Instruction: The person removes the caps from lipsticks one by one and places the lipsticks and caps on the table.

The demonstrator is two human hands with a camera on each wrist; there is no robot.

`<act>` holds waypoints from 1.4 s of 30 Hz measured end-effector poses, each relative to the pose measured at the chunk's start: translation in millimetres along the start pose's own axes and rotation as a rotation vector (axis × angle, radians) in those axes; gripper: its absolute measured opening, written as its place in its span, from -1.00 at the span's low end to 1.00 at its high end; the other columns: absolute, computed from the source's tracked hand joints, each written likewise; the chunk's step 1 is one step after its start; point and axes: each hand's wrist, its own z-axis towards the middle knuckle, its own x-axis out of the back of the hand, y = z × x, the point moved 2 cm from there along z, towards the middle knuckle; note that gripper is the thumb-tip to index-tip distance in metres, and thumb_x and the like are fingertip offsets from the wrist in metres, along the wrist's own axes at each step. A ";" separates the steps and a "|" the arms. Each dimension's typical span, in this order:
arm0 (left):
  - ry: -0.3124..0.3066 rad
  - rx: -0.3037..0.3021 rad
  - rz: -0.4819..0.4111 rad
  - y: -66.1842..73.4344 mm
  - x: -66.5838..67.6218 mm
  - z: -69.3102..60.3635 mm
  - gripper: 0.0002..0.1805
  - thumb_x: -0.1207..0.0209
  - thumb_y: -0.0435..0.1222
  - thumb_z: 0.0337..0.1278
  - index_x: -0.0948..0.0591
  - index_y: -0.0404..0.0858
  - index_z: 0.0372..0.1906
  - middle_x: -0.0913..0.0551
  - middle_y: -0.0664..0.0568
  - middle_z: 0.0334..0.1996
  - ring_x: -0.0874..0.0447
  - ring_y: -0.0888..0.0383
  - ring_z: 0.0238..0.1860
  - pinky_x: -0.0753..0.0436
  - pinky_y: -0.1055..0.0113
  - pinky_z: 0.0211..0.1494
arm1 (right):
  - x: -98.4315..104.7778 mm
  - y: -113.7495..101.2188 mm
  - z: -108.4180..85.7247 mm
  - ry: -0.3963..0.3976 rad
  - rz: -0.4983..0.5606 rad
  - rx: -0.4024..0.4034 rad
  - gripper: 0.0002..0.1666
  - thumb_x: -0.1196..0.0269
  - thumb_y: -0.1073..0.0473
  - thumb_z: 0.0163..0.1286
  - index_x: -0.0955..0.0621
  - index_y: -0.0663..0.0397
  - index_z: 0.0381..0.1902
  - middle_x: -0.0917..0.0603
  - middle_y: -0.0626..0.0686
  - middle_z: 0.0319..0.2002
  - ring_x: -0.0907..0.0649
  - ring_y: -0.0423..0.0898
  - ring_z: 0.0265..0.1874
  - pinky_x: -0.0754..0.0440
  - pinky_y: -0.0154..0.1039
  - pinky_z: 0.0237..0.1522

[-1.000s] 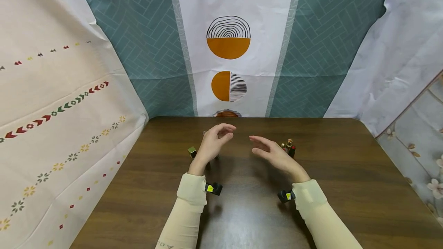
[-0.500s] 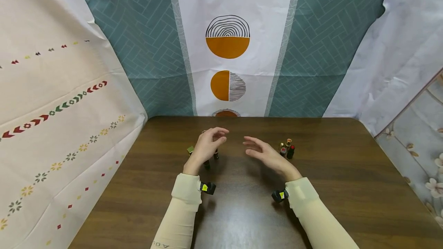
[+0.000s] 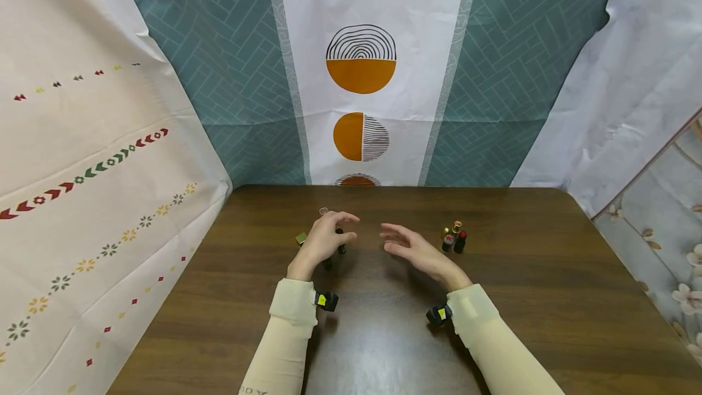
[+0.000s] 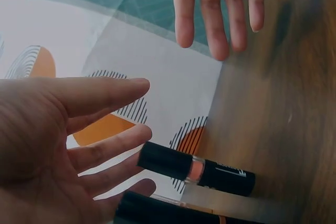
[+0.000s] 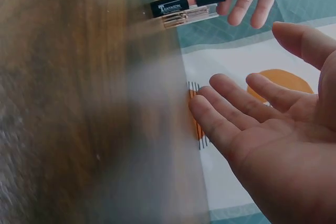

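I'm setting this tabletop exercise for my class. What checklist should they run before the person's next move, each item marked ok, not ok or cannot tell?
1. Left grip, a bare hand, holds nothing: ok.
2. Right grip, a bare hand, holds nothing: ok.
3. Black cylindrical lipstick tube with a pink band stands upright: ok.
4. Left grip clear of that tube: cannot tell; they overlap in the left wrist view.
5. Small black red-topped cylinder unobstructed by either grip in the head view: ok.
6. Small gold square-topped object fully visible there: not ok; left arm hides part.
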 end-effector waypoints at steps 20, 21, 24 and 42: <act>0.020 0.135 0.053 -16.2 -1.5 -1.8 -0.64 -0.38 -0.39 0.29 -0.71 -0.22 0.17 -0.70 -0.20 0.11 -0.65 -0.12 0.09 -0.63 -0.07 0.13 | -27.3 2.8 13.2 -0.057 -0.012 -0.014 -0.28 -0.09 0.16 0.68 -0.15 0.27 0.63 -0.33 0.37 0.51 -0.37 0.27 0.49 -0.37 0.22 0.43; 0.024 0.140 0.054 -16.5 -1.4 -1.9 -0.65 -0.38 -0.39 0.30 -0.72 -0.22 0.16 -0.71 -0.19 0.10 -0.66 -0.11 0.08 -0.64 -0.06 0.12 | -27.8 3.1 13.6 -0.058 -0.013 -0.014 -0.28 -0.09 0.15 0.68 -0.15 0.28 0.62 -0.33 0.37 0.50 -0.37 0.28 0.48 -0.38 0.22 0.42; 0.040 0.154 0.056 -17.0 -1.1 -2.0 -0.68 -0.37 -0.37 0.31 -0.73 -0.19 0.14 -0.74 -0.15 0.07 -0.67 -0.09 0.05 -0.65 -0.04 0.09 | -29.0 4.3 13.8 -0.058 0.001 -0.021 -0.27 -0.10 0.13 0.68 -0.15 0.27 0.63 -0.34 0.37 0.50 -0.37 0.28 0.48 -0.37 0.21 0.43; 0.089 0.104 0.006 -14.8 -4.0 -1.2 -0.72 -0.33 -0.34 0.38 -0.74 -0.18 0.13 -0.81 0.08 -0.17 -0.76 0.02 -0.06 -0.68 -0.02 0.06 | -40.3 0.6 21.1 -0.054 -0.003 -0.038 -0.30 -0.11 0.11 0.68 -0.21 0.27 0.60 -0.39 0.32 0.49 -0.39 0.24 0.47 -0.37 0.21 0.43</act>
